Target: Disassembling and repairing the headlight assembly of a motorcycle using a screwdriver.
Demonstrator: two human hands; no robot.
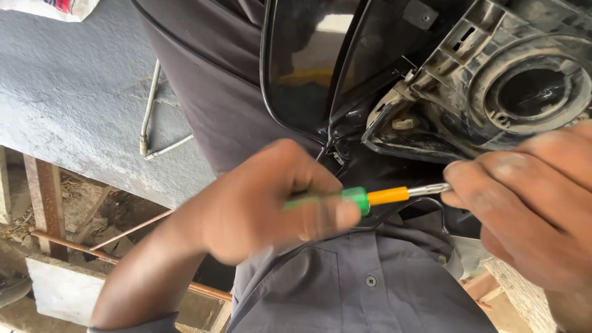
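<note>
Right, biggest thing first: a black vehicle body panel (394, 68) fills the frame from twelve o'clock round to three o'clock, its dusty inner side turned to the camera, with ribbed plastic framing and a round lamp socket (533, 92) sitting at two o'clock. Below it, from the centre down to six o'clock, a dark grey buttoned shirt (364, 277) takes up the middle, a small button showing near the bottom edge. Out at nine to eleven o'clock there's a rough grey concrete slab (74, 98), and a thin bent metal tube (148, 117) lies on it. Under the slab, at eight o'clock, rusty bars (68, 243) and rubble.

Now the hands. The left hand (265, 200), dead centre, is wrapped tight round the green handle of a screwdriver (370, 197), thumb pressed along the grip. The tool lies nearly level, pointing towards three o'clock: green handle, then an orange collar, then a short bright metal shank. The right hand (530, 209), at four o'clock, has its fingertips pinched together on the tip end of that shank, so the very tip is hidden. The screwdriver sits just below the panel's lower edge, right in front of the shirt, bridging the two hands.
</note>
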